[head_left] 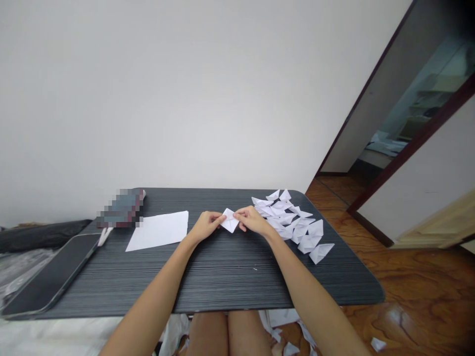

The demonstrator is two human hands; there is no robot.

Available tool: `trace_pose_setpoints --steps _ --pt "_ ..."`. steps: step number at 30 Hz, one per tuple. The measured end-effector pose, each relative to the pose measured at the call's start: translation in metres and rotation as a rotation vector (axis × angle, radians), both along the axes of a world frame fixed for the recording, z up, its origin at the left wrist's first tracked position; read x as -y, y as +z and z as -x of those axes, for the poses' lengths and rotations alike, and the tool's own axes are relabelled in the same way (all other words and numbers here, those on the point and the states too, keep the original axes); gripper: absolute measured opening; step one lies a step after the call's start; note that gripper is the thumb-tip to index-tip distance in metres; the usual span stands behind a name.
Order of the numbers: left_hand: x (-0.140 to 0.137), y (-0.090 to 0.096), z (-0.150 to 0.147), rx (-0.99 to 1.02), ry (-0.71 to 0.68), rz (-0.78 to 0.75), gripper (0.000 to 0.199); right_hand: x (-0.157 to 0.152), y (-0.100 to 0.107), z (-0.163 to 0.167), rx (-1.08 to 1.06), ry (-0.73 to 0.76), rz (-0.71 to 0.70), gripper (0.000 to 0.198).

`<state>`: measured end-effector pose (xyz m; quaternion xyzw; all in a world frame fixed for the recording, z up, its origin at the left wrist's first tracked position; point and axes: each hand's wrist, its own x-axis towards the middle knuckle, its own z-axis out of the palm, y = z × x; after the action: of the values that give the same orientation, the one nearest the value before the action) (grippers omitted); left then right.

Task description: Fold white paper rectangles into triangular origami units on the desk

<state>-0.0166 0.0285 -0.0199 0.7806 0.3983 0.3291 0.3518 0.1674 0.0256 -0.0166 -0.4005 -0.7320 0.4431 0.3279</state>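
Note:
A small folded white paper point(230, 222), diamond-shaped with crease lines, is held just over the middle of the dark table. My left hand point(206, 225) pinches its left corner between thumb and fingers. At its right corner, my right hand point(251, 219) grips it the same way. Several folded paper boats point(285, 217) lie in a loose pile to the right of my right hand. On the left, white paper sheets point(161, 230) lie flat on the table, apart from my left hand.
The dark wood-grain table point(237, 287) stands against a white wall. A blurred-out object point(120, 210) sits at its back left. Paper scraps point(291, 348) lie below the front edge, and another scrap point(378, 344) is on the wooden floor. A doorway opens at right.

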Motion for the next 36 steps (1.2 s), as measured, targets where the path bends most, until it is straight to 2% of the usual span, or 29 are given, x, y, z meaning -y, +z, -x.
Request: trace_pose_setpoints --steps 3,6,8,12,16,21,27,33,36 --pt "0.001 0.003 0.001 -0.036 0.208 -0.385 0.026 0.002 0.002 0.002 0.109 -0.135 -0.349 0.023" --pt "0.003 0.006 0.003 -0.058 0.158 -0.598 0.021 0.004 0.004 0.003 0.168 -0.220 -0.649 0.016" --pt "0.003 0.005 0.005 -0.137 0.058 -0.634 0.020 0.005 0.003 0.002 0.242 -0.159 -0.706 0.018" --pt "0.000 0.001 0.009 -0.306 -0.141 -0.538 0.019 0.007 -0.004 -0.002 0.407 0.022 -0.636 0.017" --pt "-0.002 -0.002 0.010 -0.315 -0.162 -0.441 0.019 0.009 -0.007 -0.002 0.459 0.054 -0.572 0.013" --pt "-0.002 -0.003 0.007 -0.244 -0.057 -0.307 0.022 0.007 -0.006 0.001 0.414 -0.043 -0.497 0.015" --pt "-0.003 -0.007 0.001 -0.188 0.182 -0.145 0.020 -0.008 -0.017 0.005 0.275 -0.186 -0.258 0.007" --pt "-0.005 -0.008 -0.001 -0.228 0.194 -0.181 0.020 -0.012 -0.019 0.008 0.296 -0.213 -0.227 0.007" --pt "-0.006 -0.009 -0.001 -0.256 0.212 -0.151 0.019 -0.011 -0.018 0.009 0.331 -0.225 -0.221 0.005"
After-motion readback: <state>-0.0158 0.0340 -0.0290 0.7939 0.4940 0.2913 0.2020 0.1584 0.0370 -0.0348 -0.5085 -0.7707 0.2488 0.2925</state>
